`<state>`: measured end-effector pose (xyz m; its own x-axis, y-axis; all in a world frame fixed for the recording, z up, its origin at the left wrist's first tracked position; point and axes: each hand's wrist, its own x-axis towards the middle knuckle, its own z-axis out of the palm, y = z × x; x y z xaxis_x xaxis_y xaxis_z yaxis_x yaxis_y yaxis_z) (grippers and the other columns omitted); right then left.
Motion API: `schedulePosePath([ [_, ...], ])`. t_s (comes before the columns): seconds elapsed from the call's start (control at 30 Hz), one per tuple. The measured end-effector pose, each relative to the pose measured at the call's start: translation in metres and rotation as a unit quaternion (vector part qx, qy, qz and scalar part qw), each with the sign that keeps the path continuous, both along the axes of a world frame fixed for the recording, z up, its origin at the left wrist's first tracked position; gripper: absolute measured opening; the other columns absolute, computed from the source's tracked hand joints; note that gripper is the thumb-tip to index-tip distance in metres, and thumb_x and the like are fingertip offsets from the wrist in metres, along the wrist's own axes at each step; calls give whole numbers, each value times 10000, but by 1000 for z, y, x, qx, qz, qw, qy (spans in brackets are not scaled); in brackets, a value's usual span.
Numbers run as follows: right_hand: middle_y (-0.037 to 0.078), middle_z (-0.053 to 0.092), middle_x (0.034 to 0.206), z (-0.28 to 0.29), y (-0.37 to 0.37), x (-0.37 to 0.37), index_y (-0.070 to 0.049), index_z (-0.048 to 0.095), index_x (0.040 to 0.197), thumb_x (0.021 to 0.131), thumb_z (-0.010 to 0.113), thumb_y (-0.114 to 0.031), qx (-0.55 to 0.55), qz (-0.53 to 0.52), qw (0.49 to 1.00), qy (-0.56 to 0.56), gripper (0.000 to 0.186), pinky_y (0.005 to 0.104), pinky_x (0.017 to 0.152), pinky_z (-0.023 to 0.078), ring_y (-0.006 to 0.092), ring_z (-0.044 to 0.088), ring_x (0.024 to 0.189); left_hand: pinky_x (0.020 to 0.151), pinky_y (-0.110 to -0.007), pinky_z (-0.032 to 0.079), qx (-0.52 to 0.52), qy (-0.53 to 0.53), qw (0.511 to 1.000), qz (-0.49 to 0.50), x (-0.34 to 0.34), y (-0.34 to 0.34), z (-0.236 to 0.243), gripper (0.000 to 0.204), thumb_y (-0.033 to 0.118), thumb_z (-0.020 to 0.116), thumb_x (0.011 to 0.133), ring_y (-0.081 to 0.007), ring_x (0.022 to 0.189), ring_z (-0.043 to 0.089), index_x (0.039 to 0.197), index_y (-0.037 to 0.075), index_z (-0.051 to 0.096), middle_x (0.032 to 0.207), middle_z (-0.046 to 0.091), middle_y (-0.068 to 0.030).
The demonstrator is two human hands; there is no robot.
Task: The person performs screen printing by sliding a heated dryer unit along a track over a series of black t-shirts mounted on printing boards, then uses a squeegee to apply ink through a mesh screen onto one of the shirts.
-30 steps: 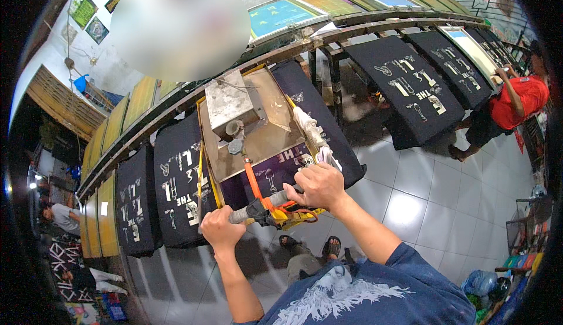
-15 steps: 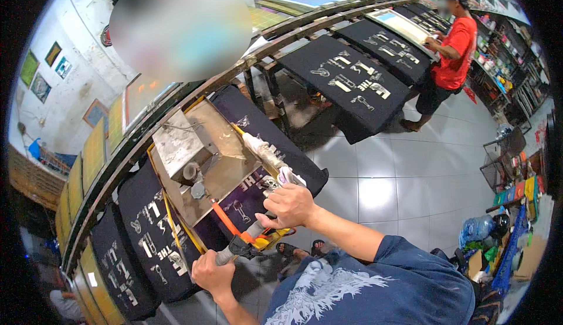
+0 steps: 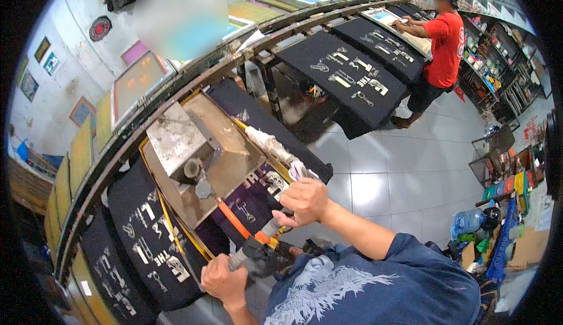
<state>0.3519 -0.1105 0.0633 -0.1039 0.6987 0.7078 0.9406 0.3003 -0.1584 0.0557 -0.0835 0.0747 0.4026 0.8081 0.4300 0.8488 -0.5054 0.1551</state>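
A clothes-printing workshop: black shirts (image 3: 343, 78) with pale prints lie side by side along a long rack (image 3: 193, 88), a handled metal box (image 3: 180, 136) stands over one, and mesh frames (image 3: 141, 87) line up behind. A worker (image 3: 443, 52) in red bends over another frame (image 3: 394, 27), near crowded shelves (image 3: 489, 74) and a tiled floor (image 3: 370, 191).

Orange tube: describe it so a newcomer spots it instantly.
Find the black shirts, then the big metal panel set over them. Between that panel and the gray handle runs the orange tube. Its bright colour sets it apart from the dull panel and gray handle.
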Motion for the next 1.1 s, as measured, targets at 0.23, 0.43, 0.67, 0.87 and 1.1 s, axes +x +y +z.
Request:
schedulePosePath([
  [0.23, 22, 516, 606, 7, 4, -1, -146, 531, 623, 823, 765, -429, -17, -2, 1000, -14, 418, 357, 555, 459, 221, 572, 556, 601, -448, 448, -3, -26, 1000, -12, 2, 2, 3, 256, 193, 835, 623, -315, 641, 627, 704, 120, 604, 663, 609, -86],
  [0.43, 21, 499, 587, 8, 3, -5, -149, 501, 605, 774, 773, -365, -18, -4, 1000, 0, 386, 358, 534, 419, 224, 547, 534, 591, -408, 443, 8, -36, 999, -24, 0, 2, 10, 220, 142, 800, 638, -263, 616, 623, 675, 127, 583, 631, 586, -48],
  [0.67, 16, 507, 586, 4, 5, -3, -146, 519, 608, 793, 772, -350, -9, 18, 1000, 15, 374, 363, 533, 415, 216, 563, 545, 587, -395, 446, 35, -26, 999, 9, 5, 1, 8, 208, 141, 776, 637, -264, 590, 610, 652, 129, 569, 605, 576, -55],
  [0.87, 20, 525, 614, 3, 5, 6, -151, 508, 625, 873, 756, -382, -11, 62, 998, 17, 420, 355, 563, 432, 210, 581, 569, 591, -412, 446, 52, -36, 997, 43, 13, -4, 10, 220, 144, 769, 590, -305, 604, 611, 650, 119, 559, 607, 577, -74],
  [1.1, 17, 515, 620, 6, 8, 13, -143, 510, 653, 889, 763, -354, 19, 100, 994, 34, 405, 358, 552, 441, 212, 580, 577, 621, -419, 430, 87, -23, 993, 80, 23, -7, 7, 228, 96, 749, 549, -315, 631, 590, 654, 110, 547, 635, 565, -82],
])
